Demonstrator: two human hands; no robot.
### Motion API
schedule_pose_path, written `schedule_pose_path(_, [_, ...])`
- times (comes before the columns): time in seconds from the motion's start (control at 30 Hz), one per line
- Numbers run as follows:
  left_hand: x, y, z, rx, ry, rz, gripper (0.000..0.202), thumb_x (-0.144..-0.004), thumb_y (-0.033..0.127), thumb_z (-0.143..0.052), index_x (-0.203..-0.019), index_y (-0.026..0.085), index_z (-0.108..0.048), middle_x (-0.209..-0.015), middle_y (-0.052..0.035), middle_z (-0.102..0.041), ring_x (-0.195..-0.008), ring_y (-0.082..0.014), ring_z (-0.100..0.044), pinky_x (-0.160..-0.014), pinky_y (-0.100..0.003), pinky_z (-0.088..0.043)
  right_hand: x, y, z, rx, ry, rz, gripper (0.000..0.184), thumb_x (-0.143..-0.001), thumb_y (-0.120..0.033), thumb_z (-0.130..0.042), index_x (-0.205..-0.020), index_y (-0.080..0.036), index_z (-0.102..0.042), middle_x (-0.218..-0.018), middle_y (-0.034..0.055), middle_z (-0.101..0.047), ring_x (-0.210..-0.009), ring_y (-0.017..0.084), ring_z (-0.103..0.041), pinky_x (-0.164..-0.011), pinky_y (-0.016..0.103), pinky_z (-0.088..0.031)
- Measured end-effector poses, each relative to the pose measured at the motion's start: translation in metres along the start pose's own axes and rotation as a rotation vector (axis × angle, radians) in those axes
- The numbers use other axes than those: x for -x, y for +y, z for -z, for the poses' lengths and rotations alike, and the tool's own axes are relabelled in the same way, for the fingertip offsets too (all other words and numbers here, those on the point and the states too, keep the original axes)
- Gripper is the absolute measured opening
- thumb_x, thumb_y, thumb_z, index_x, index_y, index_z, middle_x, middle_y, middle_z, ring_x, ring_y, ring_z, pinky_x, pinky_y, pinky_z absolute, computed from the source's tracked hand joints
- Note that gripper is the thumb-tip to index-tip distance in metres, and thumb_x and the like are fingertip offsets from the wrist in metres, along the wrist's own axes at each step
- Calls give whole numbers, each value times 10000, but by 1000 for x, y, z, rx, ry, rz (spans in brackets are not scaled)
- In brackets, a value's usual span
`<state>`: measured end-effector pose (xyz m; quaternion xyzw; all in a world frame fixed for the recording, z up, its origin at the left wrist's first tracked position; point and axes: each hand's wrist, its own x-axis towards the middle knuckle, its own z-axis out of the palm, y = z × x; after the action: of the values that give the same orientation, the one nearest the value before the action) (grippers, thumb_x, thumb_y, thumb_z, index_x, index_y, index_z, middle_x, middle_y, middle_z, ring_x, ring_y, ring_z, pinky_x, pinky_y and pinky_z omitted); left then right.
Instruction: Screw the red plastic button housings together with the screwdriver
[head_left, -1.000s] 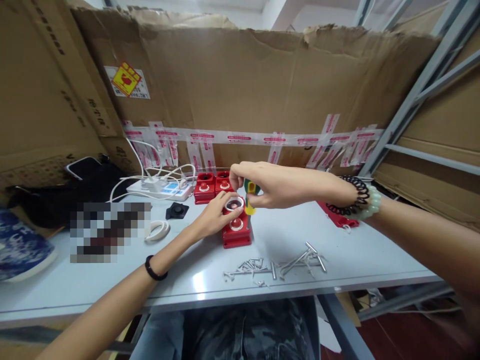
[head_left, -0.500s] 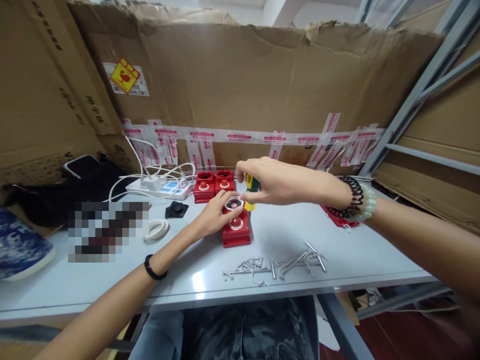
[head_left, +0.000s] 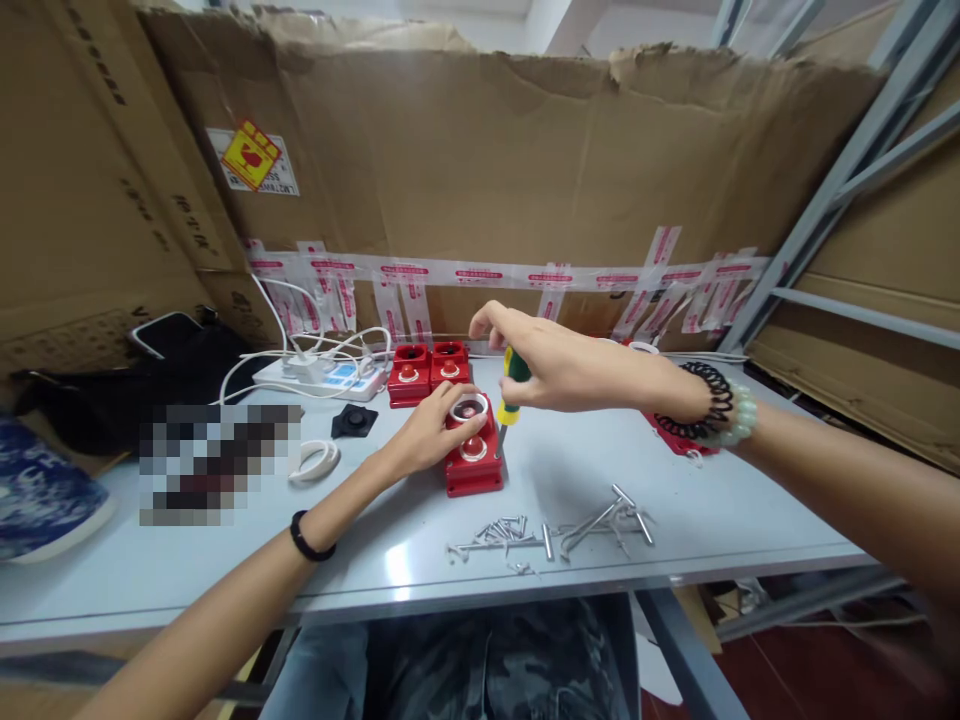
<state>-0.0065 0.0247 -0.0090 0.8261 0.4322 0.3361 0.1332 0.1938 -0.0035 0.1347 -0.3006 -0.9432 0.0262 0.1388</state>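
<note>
Red housing lies on the table, in front of the person and between the two hands. Right hand: shifted slightly to the right since the preceding frame, its thumb against the screwdriver handle and one fingertip standing clear beyond it (the other fingers are partly hidden). Left hand: unchanged, clamped over the housing's upper end, thumb and fingers straddling the white ring. Screwdriver: handle now leans farther right and shows more green; the shaft tip remains at the lower right corner. This suggests a regrip between turns, with the fastening at that corner probably incomplete. Loose screws lie nearer the table's front edge, positions unchanged. Whether a screw head sits under the tip cannot be determined.
</note>
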Motion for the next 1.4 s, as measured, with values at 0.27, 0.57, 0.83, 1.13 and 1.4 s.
schedule_pose_path(0.27, [0, 0, 0, -2, 4, 2, 357, -892, 445, -505, -1175, 229, -531, -1074, -65, -556, -1016, -246, -557, -921, -405, -436, 0, -4, 6, 7, -8, -53, 360, -808, -213, -520, -1145, -166, -404, -996, 106, -598, -803, 210, -546, -712, 361, -426])
schedule_pose_path(0.57, [0, 0, 0, -15, 7, -8, 353, -895, 445, -498, -1165, 220, -529, -1024, -58, -546, -978, -240, -558, -893, -393, -444, -2, -4, 3, 12, 31, -73, 355, -799, -246, -557, -1117, -169, -418, -909, 81, -590, -787, 206, -526, -670, 342, -404])
schedule_pose_path(0.83, [-1, -1, 0, -13, 0, -4, 358, -896, 439, -502, -1176, 217, -529, -1041, -64, -557, -985, -239, -557, -900, -395, -438, -1, -2, -1, -70, 52, -8, 447, -746, -248, -634, -1131, -192, -413, -1055, 99, -579, -925, 230, -552, -739, 351, -434])
schedule_pose_path(1.13, [-1, -1, 0, -5, 4, -6, 350, -892, 441, -505, -1164, 224, -540, -1060, -63, -565, -986, -239, -567, -896, -390, -446, -5, -1, 6, -53, -13, 9, 458, -735, -165, -621, -1151, -198, -432, -977, 58, -601, -803, 183, -535, -680, 312, -405])
schedule_pose_path(1.4, [-1, -1, -1, 7, 6, -15, 374, -892, 444, -502, -1192, 223, -534, -1081, -68, -576, -1013, -248, -558, -894, -395, -447, -4, -2, -1, -40, 77, -48, 211, -844, -301, -555, -1003, -181, -484, -872, 45, -595, -751, 171, -506, -654, 315, -374])
